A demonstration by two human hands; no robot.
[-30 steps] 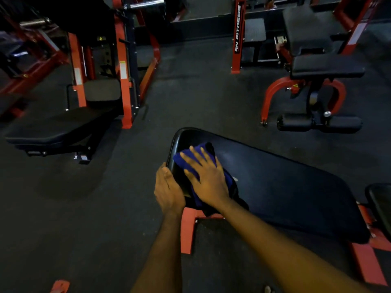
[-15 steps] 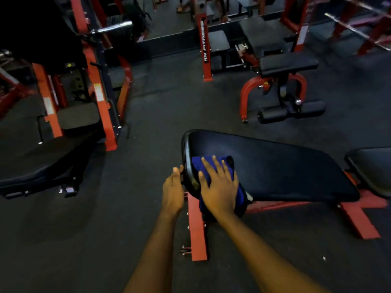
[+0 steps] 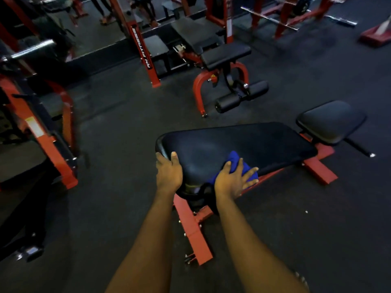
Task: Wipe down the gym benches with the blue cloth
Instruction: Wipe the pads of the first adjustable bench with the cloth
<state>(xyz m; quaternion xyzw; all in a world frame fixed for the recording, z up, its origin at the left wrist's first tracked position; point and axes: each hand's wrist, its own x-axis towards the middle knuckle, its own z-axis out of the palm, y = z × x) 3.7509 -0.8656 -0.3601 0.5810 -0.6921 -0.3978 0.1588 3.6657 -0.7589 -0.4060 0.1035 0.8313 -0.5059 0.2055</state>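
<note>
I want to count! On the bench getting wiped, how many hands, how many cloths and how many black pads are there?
Hands: 2, the left hand and the right hand
Cloths: 1, the blue cloth
Black pads: 2, the long pad and the seat pad
Total: 5

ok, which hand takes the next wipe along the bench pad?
Right. The right hand lies flat on the blue cloth on the bench pad; the left hand grips the pad's end, without cloth.
</note>
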